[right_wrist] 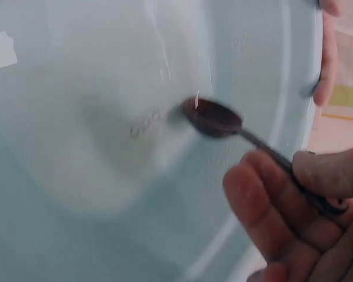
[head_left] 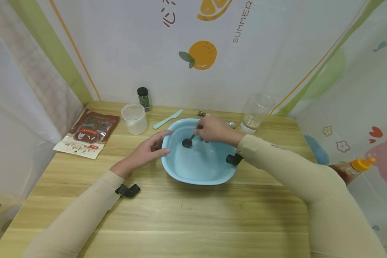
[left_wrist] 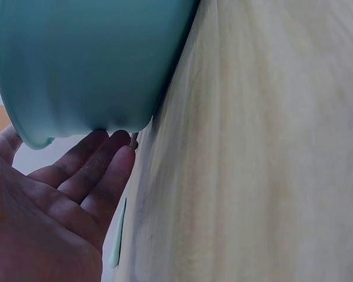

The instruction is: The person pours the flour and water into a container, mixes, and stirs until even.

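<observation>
A light-blue plastic basin (head_left: 200, 168) stands on the wooden table in the head view. My left hand (head_left: 148, 149) holds its left side, with the thumb and index fingertip at the rim. In the left wrist view the other fingers (left_wrist: 109, 182) lie against the outer wall. My right hand (head_left: 214, 128) reaches over the basin and pinches the handle of a small dark spoon (head_left: 187, 143) between thumb and fingers. The spoon's bowl (right_wrist: 215, 117) hangs inside the basin, above its floor; whether it carries anything is unclear.
Behind the basin are a pale green spreader knife (head_left: 167, 119), a spice jar (head_left: 143, 99), a white-filled tub (head_left: 134, 120), a metal spoon (head_left: 230, 124) and a glass (head_left: 256, 114) of clear liquid. A brown packet (head_left: 88, 134) lies left; a yellow-capped bottle (head_left: 351, 170) is right.
</observation>
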### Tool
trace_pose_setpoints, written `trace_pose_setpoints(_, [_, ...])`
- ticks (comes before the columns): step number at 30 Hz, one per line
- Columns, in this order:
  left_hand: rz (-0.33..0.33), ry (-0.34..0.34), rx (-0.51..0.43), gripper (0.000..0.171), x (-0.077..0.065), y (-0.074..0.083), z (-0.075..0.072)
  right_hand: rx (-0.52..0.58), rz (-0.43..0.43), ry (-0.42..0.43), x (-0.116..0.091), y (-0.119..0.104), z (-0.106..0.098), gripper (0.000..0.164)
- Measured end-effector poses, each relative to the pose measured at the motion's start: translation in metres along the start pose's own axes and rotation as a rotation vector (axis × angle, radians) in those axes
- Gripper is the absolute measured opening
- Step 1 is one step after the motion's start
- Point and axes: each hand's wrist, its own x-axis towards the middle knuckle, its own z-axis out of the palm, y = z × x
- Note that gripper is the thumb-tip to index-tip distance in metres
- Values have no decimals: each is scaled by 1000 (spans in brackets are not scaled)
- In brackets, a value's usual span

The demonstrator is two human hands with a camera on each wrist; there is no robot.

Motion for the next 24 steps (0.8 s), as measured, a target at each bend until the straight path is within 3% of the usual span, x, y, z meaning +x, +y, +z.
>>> trace_pose_setpoints(4, [-13, 7, 3, 72, 1, 0, 1, -132, 36, 69, -7, 6, -4, 26])
trace_pose_setpoints(7, [-23, 10, -9, 71, 0, 0, 2, -183, -11, 25, -12, 4, -8, 27])
trace_pose_setpoints(9, [-25, 16, -15, 72, -1, -1, 2, -143, -66, -50, -13, 1, -8, 27])
trace_pose_setpoints(12, [-23, 17, -25, 72, -2, 0, 1, 0, -132, -163, -9, -3, -4, 28])
trace_pose_setpoints(14, [-21, 15, -33, 72, -3, 0, 1, 70, -153, -185, -5, -4, 2, 27])
trace_pose_setpoints(18, [-18, 5, -46, 72, -3, 0, 1, 114, -112, -119, 2, -5, 7, 28])
trace_pose_setpoints(24, [-21, 7, -30, 72, -2, 0, 1, 18, 23, 35, 0, 1, 1, 29])
